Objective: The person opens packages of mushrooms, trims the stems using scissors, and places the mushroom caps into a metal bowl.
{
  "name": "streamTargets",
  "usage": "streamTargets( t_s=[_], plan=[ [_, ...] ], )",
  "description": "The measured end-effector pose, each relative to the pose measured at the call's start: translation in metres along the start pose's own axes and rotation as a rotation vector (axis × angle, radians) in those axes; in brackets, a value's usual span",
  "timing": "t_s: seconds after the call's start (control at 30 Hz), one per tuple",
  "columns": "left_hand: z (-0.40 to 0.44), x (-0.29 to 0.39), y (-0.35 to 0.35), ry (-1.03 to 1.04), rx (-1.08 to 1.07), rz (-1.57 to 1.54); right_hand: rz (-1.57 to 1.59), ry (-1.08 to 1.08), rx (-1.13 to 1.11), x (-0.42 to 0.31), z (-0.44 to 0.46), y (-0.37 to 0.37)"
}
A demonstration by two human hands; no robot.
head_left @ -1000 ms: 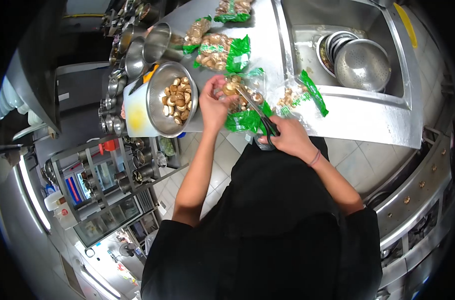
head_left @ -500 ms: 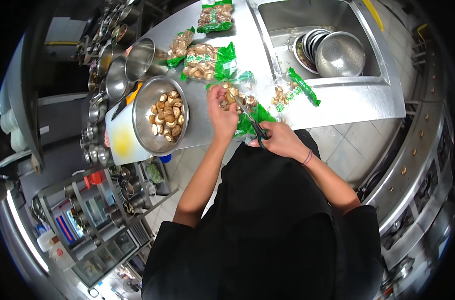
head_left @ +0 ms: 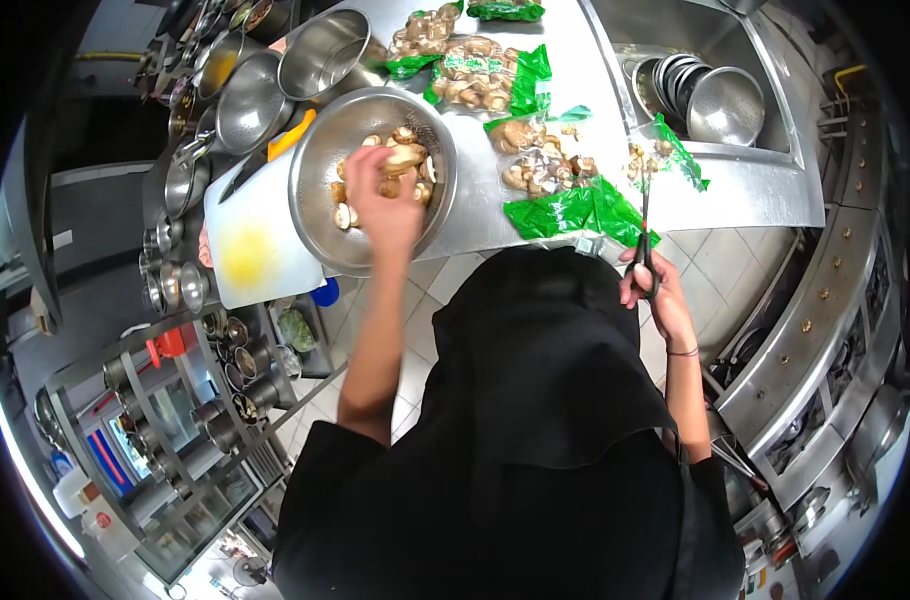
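Left hand: over the metal bowl, left of centre in the upper half of the frame. The left hand has curled fingers beside a pale mushroom; with the blur, I can't fairly tell whether they grip it or have let it go. A loose pinch could send it over the rim.
Right hand: well apart from the other, right of centre. The right hand is closed round the handles of the scissors.
Scissors: blades point to the top of the frame, close to the green plastic. A careless swing could snag it or nick a finger.
Mushrooms: some lie in the bowl, others in the opened bag, upper right of centre.
Bowl: its near rim reaches the counter's front edge, and one side is against the cutting board. A knock from the wrist could tip or slide it.
Opened bag: its green end lies by the front edge, near the black apron. Cloth catching the plastic could drag mushrooms to the floor.
Small pieces: beside another green-edged wrapper, upper right. A sleeve or blade brushing past could scatter them.
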State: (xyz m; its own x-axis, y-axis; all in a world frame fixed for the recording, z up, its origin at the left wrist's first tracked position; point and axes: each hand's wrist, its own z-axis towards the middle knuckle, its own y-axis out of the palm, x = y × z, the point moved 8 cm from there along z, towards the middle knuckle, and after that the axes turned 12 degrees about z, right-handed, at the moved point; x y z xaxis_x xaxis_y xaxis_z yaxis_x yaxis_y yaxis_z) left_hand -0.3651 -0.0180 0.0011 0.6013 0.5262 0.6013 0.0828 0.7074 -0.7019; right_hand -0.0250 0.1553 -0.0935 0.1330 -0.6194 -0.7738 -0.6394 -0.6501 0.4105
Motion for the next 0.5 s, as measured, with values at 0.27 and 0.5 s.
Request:
streamTargets(
  t_s=[0.27, 0.5],
  plan=[
    [0.003, 0.122, 0.099, 0.4, -0.457, -0.308, -0.082, -0.129, 0.039, -0.055, 0.019, -0.005],
    [-0.034, 0.116, 0.246, 0.354, -1.027, 0.477, -0.114, -0.125, -0.017, -0.093, 0.03, -0.026]
  ],
)
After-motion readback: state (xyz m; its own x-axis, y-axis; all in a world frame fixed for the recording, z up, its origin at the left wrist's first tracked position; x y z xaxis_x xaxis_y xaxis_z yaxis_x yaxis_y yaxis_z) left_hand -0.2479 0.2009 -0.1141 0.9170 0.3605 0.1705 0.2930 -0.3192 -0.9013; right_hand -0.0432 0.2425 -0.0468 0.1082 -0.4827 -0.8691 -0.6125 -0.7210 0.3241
